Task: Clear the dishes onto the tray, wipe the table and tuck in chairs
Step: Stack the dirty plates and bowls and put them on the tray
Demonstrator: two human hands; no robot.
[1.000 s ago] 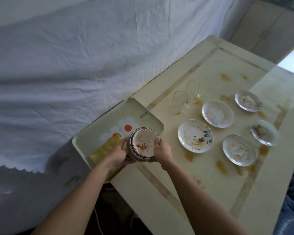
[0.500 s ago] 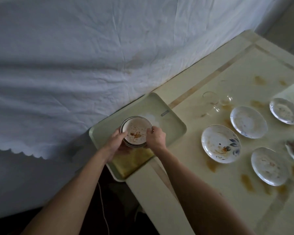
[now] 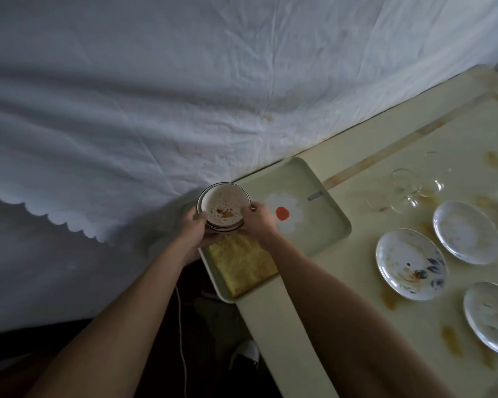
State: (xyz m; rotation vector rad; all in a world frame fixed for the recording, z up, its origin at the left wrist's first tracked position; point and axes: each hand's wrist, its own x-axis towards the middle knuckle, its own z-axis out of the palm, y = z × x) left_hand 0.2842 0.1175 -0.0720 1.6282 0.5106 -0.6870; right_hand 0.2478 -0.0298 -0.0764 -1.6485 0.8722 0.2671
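Note:
A stack of dirty bowls [image 3: 224, 206], stained orange inside, is held over the far left corner of the pale green tray [image 3: 322, 219]. My left hand [image 3: 194, 229] grips its left side and my right hand [image 3: 258, 221] grips its right side. The tray has a white flower with an orange centre, and a folded yellow cloth [image 3: 242, 264] lies at its near end. Three dirty plates [image 3: 411, 264] [image 3: 467, 232] [image 3: 490, 317] lie on the stained cream table [image 3: 357, 326] to the right. Two clear glasses [image 3: 406, 186] stand behind them.
A white sheet [image 3: 156, 110] hangs along the table's far side, right behind the tray. A thin white cable [image 3: 181, 340] and a shoe [image 3: 245, 354] are on the dark floor below the table's left end. Orange spills dot the tabletop.
Both hands carried the bowl stack from the table edge leftward over the tray, toward its far left corner. The view has swung left, so fewer plates show.

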